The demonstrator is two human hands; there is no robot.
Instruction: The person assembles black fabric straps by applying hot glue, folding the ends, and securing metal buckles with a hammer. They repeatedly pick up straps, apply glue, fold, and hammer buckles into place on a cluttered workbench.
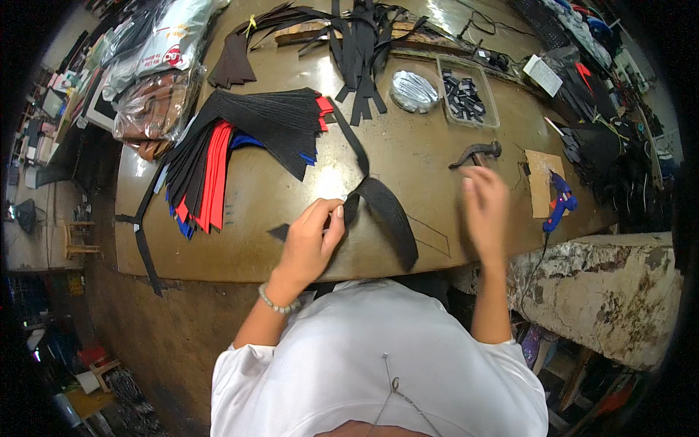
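My left hand (309, 240), with a beaded bracelet at its wrist, pinches a black webbing strap (392, 218) near the table's front edge. The strap loops to the right of my fingers, and a longer piece runs up and away from them. To the right, my right hand (486, 211) is smeared by motion. It is just below a hammer (477, 153) with a dark metal head. The hand covers most of the hammer's handle, so whether the fingers are around it is unclear.
A fanned stack of black, red and blue strips (255, 116) lies left. Further back are hanging black straps (357, 54), a round clear container (413, 92) and a clear tub (491, 116) of small black parts. A blue glue gun (559, 202) rests right, its cord trailing down.
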